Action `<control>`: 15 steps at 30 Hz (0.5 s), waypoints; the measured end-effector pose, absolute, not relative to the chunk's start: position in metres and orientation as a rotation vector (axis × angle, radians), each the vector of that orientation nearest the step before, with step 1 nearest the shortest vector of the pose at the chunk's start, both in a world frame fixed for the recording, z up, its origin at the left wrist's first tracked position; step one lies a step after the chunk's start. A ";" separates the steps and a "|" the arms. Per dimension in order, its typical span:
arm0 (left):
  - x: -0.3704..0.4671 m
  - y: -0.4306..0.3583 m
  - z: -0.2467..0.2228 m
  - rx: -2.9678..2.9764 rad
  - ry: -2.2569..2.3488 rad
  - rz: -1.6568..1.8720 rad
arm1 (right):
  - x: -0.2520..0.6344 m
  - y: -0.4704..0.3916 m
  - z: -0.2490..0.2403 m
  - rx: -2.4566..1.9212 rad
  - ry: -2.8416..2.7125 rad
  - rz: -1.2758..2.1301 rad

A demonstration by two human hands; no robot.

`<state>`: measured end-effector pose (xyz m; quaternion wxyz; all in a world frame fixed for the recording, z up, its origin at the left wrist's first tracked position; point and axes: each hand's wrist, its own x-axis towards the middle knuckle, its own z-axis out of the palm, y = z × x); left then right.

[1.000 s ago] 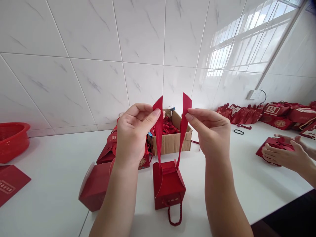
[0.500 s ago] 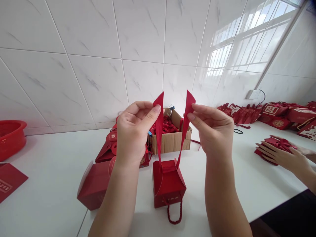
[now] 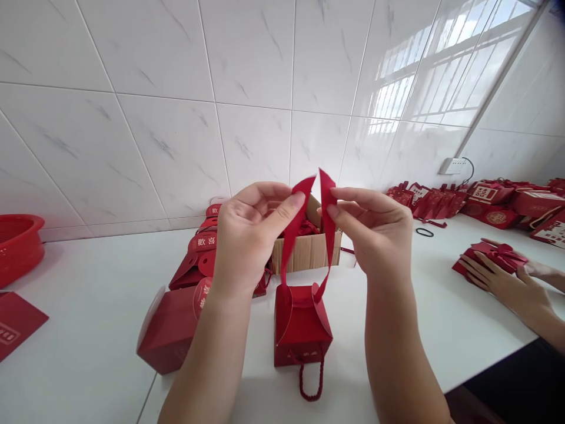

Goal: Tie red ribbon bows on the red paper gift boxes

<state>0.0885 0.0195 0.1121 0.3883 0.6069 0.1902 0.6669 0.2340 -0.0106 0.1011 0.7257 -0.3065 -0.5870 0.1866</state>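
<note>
A small red gift box [image 3: 302, 327] stands on the white table in front of me, a braided cord handle [image 3: 312, 388] hanging from its near side. Red ribbon [image 3: 289, 241] rises from the top of the box in two tails. Between thumb and fingers, my left hand [image 3: 253, 235] pinches one tail near its pointed end. My right hand [image 3: 379, 232] pinches the other tail the same way. The two ribbon tips nearly meet above the box and stand slightly apart. Both hands are held in the air over the box.
Behind the ribbon stands a cardboard box [image 3: 304, 253] of red pieces. Red boxes [image 3: 170, 330] sit to the left, beside a red basin [image 3: 20, 247]. At right, another person's hands [image 3: 507, 285] rest on a red box with a bow. More red boxes [image 3: 494, 212] pile up behind.
My hands have come closer together, bringing the two ribbon tips nearly into contact. The ribbon tails hang slacker now. The gift box has hardly moved.
</note>
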 end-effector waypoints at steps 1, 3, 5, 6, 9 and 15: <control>0.090 0.018 0.112 1.572 0.495 1.678 | 0.233 -0.012 0.101 -0.690 -1.315 0.419; 0.092 0.016 0.112 1.637 0.534 1.656 | 0.232 -0.014 0.102 -0.710 -1.353 0.431; 0.093 0.015 0.112 1.690 0.586 1.650 | 0.231 -0.017 0.102 -0.704 -1.380 0.459; 0.093 0.015 0.112 1.707 0.614 1.648 | 0.231 -0.017 0.103 -0.699 -1.387 0.479; 0.091 0.017 0.112 1.734 0.672 1.631 | 0.230 -0.018 0.104 -0.701 -1.386 0.533; 0.088 0.025 0.109 1.795 0.701 1.549 | 0.230 -0.017 0.107 -0.716 -1.356 0.657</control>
